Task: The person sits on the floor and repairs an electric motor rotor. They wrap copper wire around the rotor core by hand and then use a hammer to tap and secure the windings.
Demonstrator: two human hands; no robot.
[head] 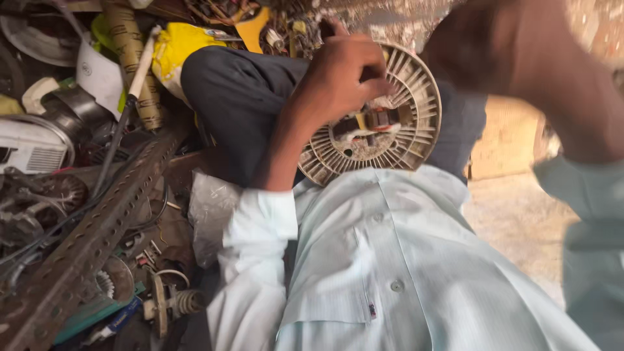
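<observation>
Your left hand (pixel 341 75) is curled over the top of a round, cream-coloured finned disc (pixel 377 127), fingers bent and gripping its upper face near the dark metal core (pixel 374 123) at the centre. The disc rests tilted on your lap, against your dark trouser leg (pixel 237 104) and just above the hem of your pale blue shirt (pixel 403 260). Your right arm (pixel 539 71) crosses the upper right of the view, blurred and close to the camera; the right hand itself is cut off by the frame, so you cannot tell whether it is open or closed. To your left lies a heap of scrap: a rusty perforated metal angle bar (pixel 97 234), a yellow cloth (pixel 175 45), a white vented casing (pixel 29 149) and tangled wires.
</observation>
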